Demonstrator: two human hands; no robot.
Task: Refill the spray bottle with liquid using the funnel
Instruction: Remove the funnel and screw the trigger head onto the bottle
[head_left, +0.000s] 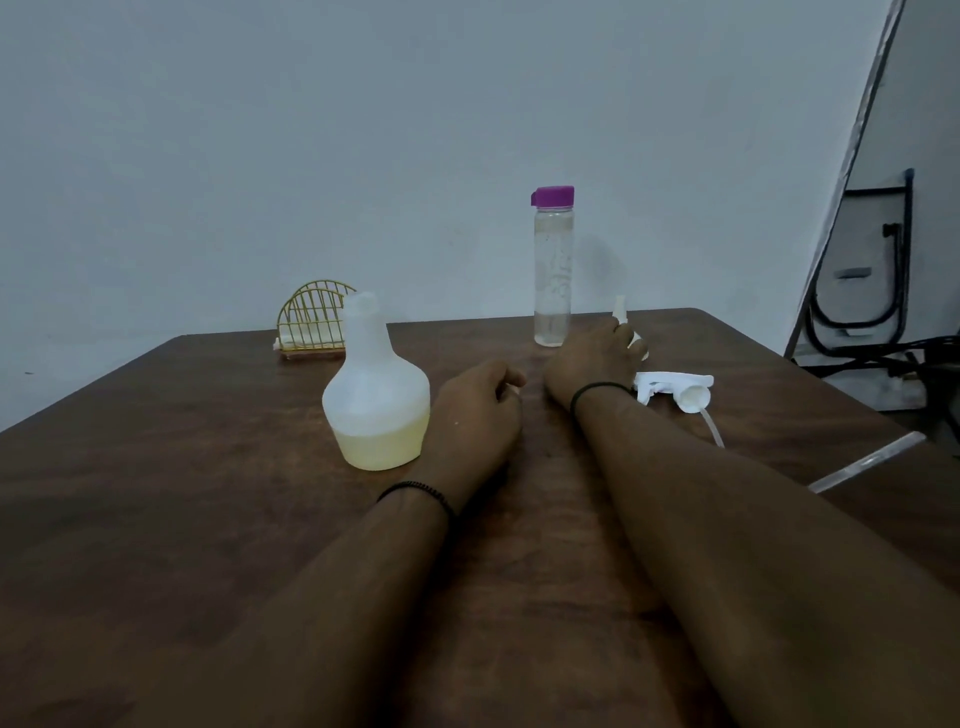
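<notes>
Her right hand (587, 358) grips the white funnel (626, 325) by the water bottle (553, 275); the open-necked spray bottle (375, 400) stands upright leftward, beside her loosely curled, empty left hand (475, 410).

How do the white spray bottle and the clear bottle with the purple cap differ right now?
The spray bottle is squat, wide-based and cloudy white; the clear bottle is tall, slim and see-through. The spray bottle's neck is open, its trigger head lying on the table; the clear bottle is capped. The spray bottle holds yellowish liquid low down. Both stand upright.
</notes>
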